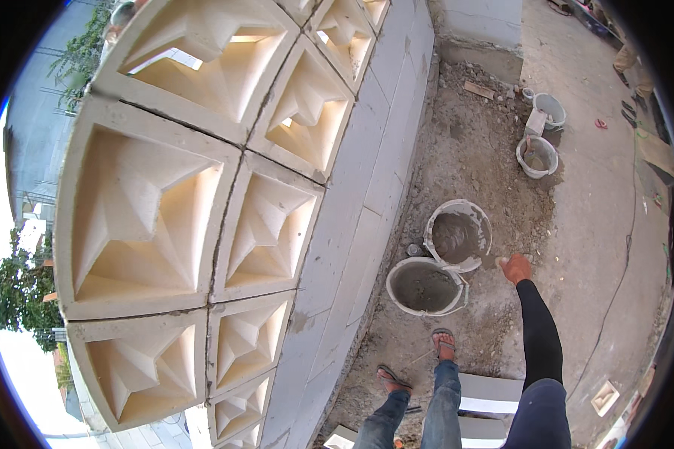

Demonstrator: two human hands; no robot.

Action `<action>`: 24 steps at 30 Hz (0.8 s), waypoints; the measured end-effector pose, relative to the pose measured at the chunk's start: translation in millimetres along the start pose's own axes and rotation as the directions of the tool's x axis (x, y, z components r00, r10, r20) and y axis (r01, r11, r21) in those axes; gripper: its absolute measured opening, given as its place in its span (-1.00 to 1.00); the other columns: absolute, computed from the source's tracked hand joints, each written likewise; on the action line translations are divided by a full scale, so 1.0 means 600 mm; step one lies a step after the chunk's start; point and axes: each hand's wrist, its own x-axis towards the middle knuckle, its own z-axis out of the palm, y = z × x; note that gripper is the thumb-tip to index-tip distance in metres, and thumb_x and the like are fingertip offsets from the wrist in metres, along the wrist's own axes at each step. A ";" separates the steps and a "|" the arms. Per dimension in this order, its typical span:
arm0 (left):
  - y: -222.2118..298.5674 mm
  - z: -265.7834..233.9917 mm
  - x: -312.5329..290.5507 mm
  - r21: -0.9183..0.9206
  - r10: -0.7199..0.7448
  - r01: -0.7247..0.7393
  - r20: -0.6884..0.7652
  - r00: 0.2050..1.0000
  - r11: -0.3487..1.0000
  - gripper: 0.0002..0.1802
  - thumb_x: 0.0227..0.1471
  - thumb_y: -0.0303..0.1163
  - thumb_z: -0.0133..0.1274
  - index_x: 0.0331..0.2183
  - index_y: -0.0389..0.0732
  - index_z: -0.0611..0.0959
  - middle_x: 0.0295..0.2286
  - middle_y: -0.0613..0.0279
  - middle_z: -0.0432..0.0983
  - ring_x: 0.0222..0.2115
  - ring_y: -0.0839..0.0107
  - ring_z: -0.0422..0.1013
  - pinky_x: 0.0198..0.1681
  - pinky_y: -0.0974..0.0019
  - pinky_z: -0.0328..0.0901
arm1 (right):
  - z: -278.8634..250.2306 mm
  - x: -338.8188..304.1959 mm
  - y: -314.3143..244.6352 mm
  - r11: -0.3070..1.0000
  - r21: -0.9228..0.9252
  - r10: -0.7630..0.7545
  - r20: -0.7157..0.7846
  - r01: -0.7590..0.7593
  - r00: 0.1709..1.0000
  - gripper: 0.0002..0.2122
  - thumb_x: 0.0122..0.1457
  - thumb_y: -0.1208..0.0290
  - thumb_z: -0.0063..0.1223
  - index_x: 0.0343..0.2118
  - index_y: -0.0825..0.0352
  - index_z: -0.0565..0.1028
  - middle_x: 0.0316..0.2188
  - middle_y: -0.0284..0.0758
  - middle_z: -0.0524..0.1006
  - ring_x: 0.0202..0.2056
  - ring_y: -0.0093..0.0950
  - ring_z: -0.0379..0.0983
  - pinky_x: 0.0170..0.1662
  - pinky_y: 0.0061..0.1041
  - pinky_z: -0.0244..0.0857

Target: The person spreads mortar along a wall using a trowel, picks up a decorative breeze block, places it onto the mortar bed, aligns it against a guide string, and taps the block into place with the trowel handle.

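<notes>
My right hand [515, 269], at the end of a dark sleeve, is closed just right of a bucket of wet grey mortar [457, 236]. A small pale end [499, 262] pokes out of the fist toward the bucket's rim; I cannot make out what it belongs to. A second bucket [424, 286], filled with darker grey mix, stands against the first on the near side, its wire handle hanging down on the right. My left hand is outside the picture. On the left rises a wall of cream breeze blocks [148, 217] with star-like recesses and gaps in the joints.
Light block courses [359, 239] run below the breeze blocks. Two smaller buckets [537, 157] [550, 110] stand farther off on rough soil, near a brick piece [478, 90]. Pale slabs [490, 395] lie by my legs. A cable [614, 299] crosses the concrete at right.
</notes>
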 end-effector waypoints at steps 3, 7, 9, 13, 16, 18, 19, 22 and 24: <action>0.001 -0.002 -0.018 -0.006 0.064 -0.064 -0.019 0.998 0.998 -0.47 0.15 -0.02 -0.06 0.01 -0.20 0.53 -0.16 0.00 0.46 -0.09 0.07 0.34 -0.07 0.08 0.20 | -0.092 -0.087 0.016 0.990 0.111 0.081 0.021 -0.082 0.997 -0.50 0.16 0.00 0.19 -0.17 0.47 0.62 -0.25 0.09 0.64 -0.11 -0.03 0.60 -0.04 -0.10 0.46; -0.011 -0.016 -0.043 -0.017 0.160 -0.161 -0.064 0.985 0.987 -0.54 0.12 -0.08 0.00 -0.05 -0.16 0.57 -0.24 0.04 0.50 -0.18 0.09 0.40 -0.15 0.06 0.24 | -0.253 -0.336 0.041 0.539 0.776 -0.139 0.464 -0.326 0.875 -0.63 0.30 0.24 -0.05 0.03 0.41 0.51 -0.29 -0.24 0.64 -0.36 -0.36 0.62 -0.21 -0.44 0.53; -0.021 -0.037 -0.051 0.014 0.218 -0.218 -0.086 0.972 0.976 -0.58 0.10 -0.11 0.03 -0.07 -0.14 0.59 -0.28 0.06 0.52 -0.22 0.10 0.42 -0.19 0.05 0.26 | -0.268 -0.472 0.047 0.339 0.875 -0.309 0.450 -0.345 0.838 -0.60 0.34 0.18 -0.06 0.11 0.35 0.44 -0.34 -0.26 0.62 -0.38 -0.37 0.60 -0.18 -0.41 0.53; -0.155 -0.046 -0.046 0.122 0.425 -0.408 -0.195 0.884 0.905 -0.66 0.08 -0.18 0.09 -0.12 -0.10 0.63 -0.35 0.10 0.56 -0.30 0.12 0.48 -0.27 0.03 0.31 | -0.353 -0.678 -0.098 -0.040 0.895 -0.363 0.402 -0.445 0.841 -0.57 0.38 -0.02 -0.04 0.01 0.30 0.41 -0.55 -0.34 0.45 -0.55 -0.44 0.47 -0.36 -0.38 0.48; -0.289 -0.053 -0.028 0.405 0.722 -0.600 -0.324 0.612 0.690 -0.71 0.05 -0.22 0.13 -0.16 -0.07 0.66 -0.41 0.13 0.59 -0.36 0.13 0.52 -0.33 0.02 0.34 | -0.376 -0.711 -0.206 0.156 0.967 -0.101 0.220 -0.203 0.970 -0.63 0.41 -0.02 -0.08 -0.10 0.26 0.40 -0.59 -0.36 0.40 -0.62 -0.54 0.37 -0.51 -0.50 0.37; -0.376 -0.061 -0.017 0.662 0.868 -0.561 -0.382 0.318 0.497 -0.74 0.04 -0.26 0.16 -0.19 -0.05 0.68 -0.45 0.15 0.61 -0.40 0.14 0.55 -0.37 0.01 0.36 | -0.422 -0.756 -0.261 0.238 0.971 -0.164 0.036 0.004 0.986 -0.66 0.42 0.02 -0.10 -0.12 0.25 0.41 -0.57 -0.39 0.39 -0.61 -0.58 0.36 -0.53 -0.55 0.34; -0.404 -0.064 -0.012 0.695 0.866 -0.518 -0.426 0.261 0.498 -0.76 0.03 -0.27 0.17 -0.20 -0.04 0.69 -0.47 0.17 0.62 -0.43 0.14 0.56 -0.39 0.00 0.37 | -0.458 -0.778 -0.284 0.209 0.974 -0.225 -0.043 0.092 0.973 -0.66 0.43 0.03 -0.11 -0.12 0.26 0.41 -0.55 -0.41 0.39 -0.60 -0.60 0.36 -0.53 -0.56 0.34; -0.488 -0.052 -0.020 0.460 0.596 -0.380 -0.625 0.504 0.803 -0.71 0.18 -0.21 0.01 -0.48 -0.12 0.67 -0.52 0.07 0.59 -0.40 -0.03 0.53 -0.35 -0.16 0.33 | -0.573 -0.865 -0.374 0.353 0.878 -0.266 -0.236 0.323 0.934 -0.65 0.44 0.04 -0.18 -0.06 0.25 0.41 -0.49 -0.46 0.37 -0.58 -0.67 0.32 -0.53 -0.61 0.31; -0.608 0.006 0.025 0.365 0.387 -0.159 -0.725 0.569 0.917 -0.70 0.15 -0.14 0.03 -0.42 -0.14 0.68 -0.47 -0.08 0.59 -0.34 -0.05 0.54 -0.29 -0.15 0.36 | -0.650 -0.936 -0.464 0.498 0.742 -0.307 -0.333 0.448 0.892 -0.63 0.46 -0.01 -0.21 -0.04 0.24 0.40 -0.51 -0.47 0.35 -0.61 -0.69 0.30 -0.56 -0.63 0.27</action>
